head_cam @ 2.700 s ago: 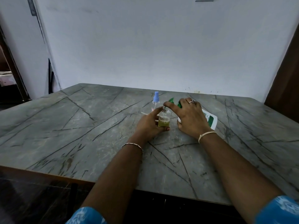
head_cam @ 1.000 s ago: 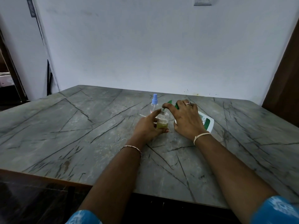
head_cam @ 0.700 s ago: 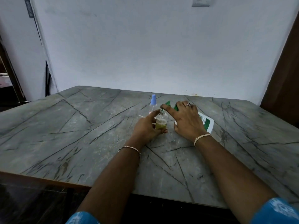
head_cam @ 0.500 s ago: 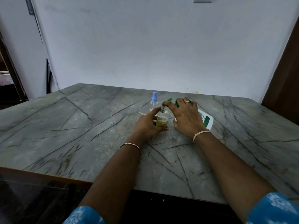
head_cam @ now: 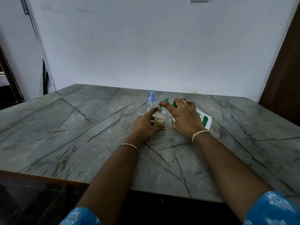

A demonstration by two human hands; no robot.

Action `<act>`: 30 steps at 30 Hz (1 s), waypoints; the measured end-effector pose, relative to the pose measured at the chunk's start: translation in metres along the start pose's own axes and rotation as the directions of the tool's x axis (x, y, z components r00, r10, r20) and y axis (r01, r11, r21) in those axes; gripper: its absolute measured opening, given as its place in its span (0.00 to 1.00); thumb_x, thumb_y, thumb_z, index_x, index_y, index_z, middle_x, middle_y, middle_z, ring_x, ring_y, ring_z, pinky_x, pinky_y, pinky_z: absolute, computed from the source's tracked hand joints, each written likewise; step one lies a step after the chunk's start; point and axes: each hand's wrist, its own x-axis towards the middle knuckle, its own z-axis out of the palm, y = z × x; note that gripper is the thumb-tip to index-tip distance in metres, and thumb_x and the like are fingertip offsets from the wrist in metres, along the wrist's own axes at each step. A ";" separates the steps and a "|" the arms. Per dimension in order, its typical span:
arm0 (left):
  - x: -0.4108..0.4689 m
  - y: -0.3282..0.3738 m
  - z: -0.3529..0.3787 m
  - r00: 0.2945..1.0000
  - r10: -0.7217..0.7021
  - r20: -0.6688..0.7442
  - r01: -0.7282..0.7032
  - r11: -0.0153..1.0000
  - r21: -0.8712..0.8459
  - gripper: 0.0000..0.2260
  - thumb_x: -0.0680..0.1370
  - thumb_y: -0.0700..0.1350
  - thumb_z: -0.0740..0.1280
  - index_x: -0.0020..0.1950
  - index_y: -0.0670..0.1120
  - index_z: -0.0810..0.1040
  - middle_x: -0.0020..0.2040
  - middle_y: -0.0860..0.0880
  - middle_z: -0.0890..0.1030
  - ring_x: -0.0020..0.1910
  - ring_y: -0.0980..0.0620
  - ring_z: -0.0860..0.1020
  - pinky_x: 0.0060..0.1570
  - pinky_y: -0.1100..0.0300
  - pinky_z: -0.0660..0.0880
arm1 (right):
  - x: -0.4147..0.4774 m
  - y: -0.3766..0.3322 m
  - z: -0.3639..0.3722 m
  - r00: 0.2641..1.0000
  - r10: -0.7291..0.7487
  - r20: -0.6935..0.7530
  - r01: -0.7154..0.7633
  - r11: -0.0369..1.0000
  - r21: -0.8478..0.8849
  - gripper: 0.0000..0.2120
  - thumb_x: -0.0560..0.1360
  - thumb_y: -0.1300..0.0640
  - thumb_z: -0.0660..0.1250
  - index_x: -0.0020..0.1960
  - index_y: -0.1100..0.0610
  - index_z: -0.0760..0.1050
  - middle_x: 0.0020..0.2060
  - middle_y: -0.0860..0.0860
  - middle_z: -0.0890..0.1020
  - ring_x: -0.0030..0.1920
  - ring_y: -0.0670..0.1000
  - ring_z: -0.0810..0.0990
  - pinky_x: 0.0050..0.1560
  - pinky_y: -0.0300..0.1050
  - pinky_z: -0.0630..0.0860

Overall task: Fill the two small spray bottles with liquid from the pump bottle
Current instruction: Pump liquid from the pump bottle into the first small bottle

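A small clear spray bottle with its cap off stands mid-table, yellow-green liquid filling its lower part. My left hand grips it from the left, forefinger up along its shoulder. My right hand lies over the green pump head of the white pump bottle, which is tilted so its nozzle meets the small bottle's neck. A second small spray bottle with a blue spray cap stands upright just behind.
A thin white tube, likely the loose sprayer's dip tube, lies left of my left hand. The grey marble-pattern table ends at a white wall behind. A dark wooden panel stands at the right.
Both hands and the bottles keep nearly the same pose across the frames; only the camera shifts slightly.
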 end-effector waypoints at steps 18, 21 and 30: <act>-0.001 0.002 -0.001 1.000 -0.017 0.006 0.017 1.000 -0.017 0.40 0.66 0.50 0.79 0.73 0.55 0.64 0.57 0.48 0.81 0.51 0.52 0.81 0.58 0.52 0.77 | 0.001 0.000 0.001 1.000 0.000 0.017 0.001 1.000 -0.011 0.36 0.69 0.58 0.69 0.72 0.43 0.58 0.53 0.56 0.75 0.57 0.59 0.73 0.58 0.57 0.69; -0.001 0.002 -0.001 1.000 -0.012 0.009 0.012 1.000 0.004 0.40 0.66 0.50 0.79 0.74 0.55 0.64 0.58 0.48 0.81 0.52 0.51 0.81 0.57 0.52 0.77 | 0.002 -0.001 0.001 1.000 0.010 0.000 -0.010 1.000 -0.006 0.34 0.68 0.58 0.70 0.70 0.45 0.62 0.52 0.56 0.75 0.57 0.59 0.73 0.57 0.57 0.69; 0.001 0.001 0.000 1.000 -0.023 0.014 0.023 1.000 -0.012 0.40 0.66 0.50 0.79 0.74 0.55 0.63 0.58 0.48 0.81 0.52 0.52 0.81 0.58 0.52 0.76 | 0.000 0.002 0.004 0.999 -0.027 -0.038 0.026 0.999 -0.024 0.36 0.67 0.59 0.70 0.71 0.43 0.61 0.48 0.56 0.75 0.52 0.59 0.74 0.52 0.56 0.71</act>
